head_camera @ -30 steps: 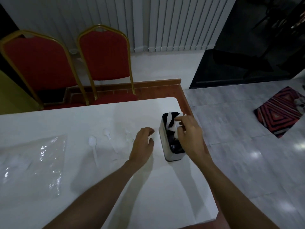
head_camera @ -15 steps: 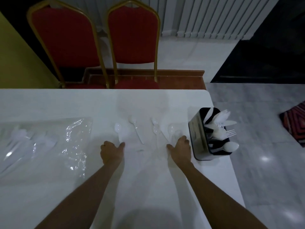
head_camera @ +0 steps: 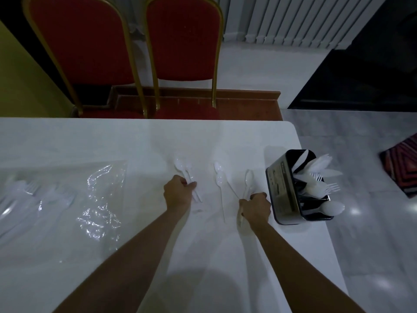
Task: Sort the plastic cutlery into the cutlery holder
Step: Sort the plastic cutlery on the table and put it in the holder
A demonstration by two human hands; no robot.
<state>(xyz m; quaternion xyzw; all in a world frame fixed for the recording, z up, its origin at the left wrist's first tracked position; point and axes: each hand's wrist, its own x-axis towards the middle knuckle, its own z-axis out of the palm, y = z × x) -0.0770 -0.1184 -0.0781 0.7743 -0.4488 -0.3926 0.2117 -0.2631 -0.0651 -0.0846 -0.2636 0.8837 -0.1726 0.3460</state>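
A black cutlery holder [head_camera: 282, 188] stands near the white table's right edge, with white plastic spoons, forks and knives sticking out of it. My right hand [head_camera: 256, 210] grips the handle of a clear plastic spoon [head_camera: 249, 179], just left of the holder. My left hand [head_camera: 178, 193] pinches the handle of another clear spoon [head_camera: 181, 166], with a second spoon lying right beside it. Two more clear spoons [head_camera: 219, 175] lie on the table between my hands.
A clear plastic bag [head_camera: 99, 199] with more white cutlery [head_camera: 27, 193] lies at the left of the white table [head_camera: 112, 143]. Two red chairs with gold frames [head_camera: 185, 41] stand behind the table's far edge. Grey floor lies to the right.
My right hand has left the holder and come down to the table. Both hands have closed on spoon handles, and the right spoon is lifted at an angle. The view has tilted down and left.
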